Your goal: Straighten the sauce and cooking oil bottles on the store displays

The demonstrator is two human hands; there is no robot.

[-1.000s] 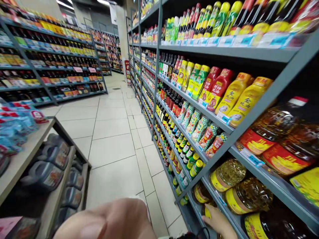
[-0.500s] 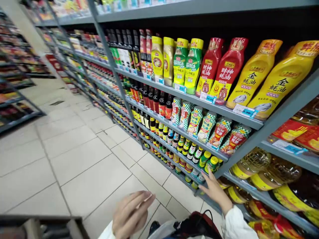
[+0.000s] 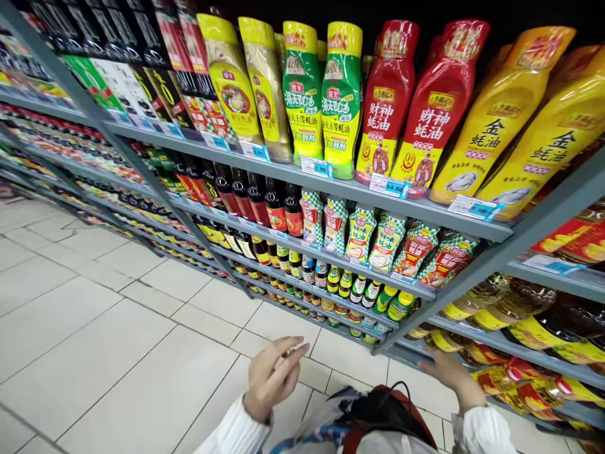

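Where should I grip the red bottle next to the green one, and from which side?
I would grip the red bottle just below its cap, from the open front: the gaps to the green bottle and other red bottle look wider there than near the base.

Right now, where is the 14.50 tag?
In the head view, the tag is right of centre on the shelf edge, just below the big red bottles.

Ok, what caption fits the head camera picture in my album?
Two bare hands near shelves packed with red, green and yellow bottles.
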